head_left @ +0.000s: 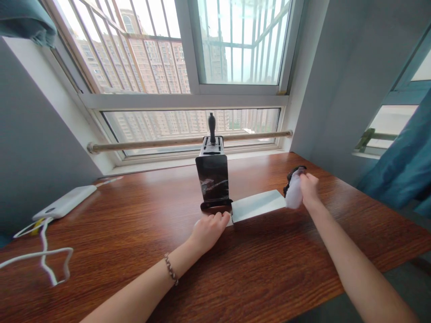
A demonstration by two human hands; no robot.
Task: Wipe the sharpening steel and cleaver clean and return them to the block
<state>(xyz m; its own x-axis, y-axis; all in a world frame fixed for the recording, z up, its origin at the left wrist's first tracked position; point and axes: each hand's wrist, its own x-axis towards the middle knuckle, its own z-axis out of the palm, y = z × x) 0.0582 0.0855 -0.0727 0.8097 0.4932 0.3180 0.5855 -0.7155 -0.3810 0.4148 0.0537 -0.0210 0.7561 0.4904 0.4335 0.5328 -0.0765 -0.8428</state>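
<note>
My left hand point(210, 229) is closed around the handle end of a kitchen cleaver point(257, 205). The broad, pale, shiny blade points right, just above the wooden table. Bits of something white show beside my left fingers, perhaps the handle. My right hand point(309, 188) grips a bunched white cloth point(294, 193) with a dark edge, close to the blade's far end; motion blurs it a little. Behind the cleaver stands a dark knife block point(213, 179) with a slotted metal top. One black knife handle point(211, 125) sticks up from it.
On the table point(151, 211) at left lies a white device like a power bank point(67, 202), with a white cable point(47, 255) looping toward me. A window point(188, 98) with a horizontal rail point(151, 144) is behind the table. A blue curtain point(400, 157) hangs at right.
</note>
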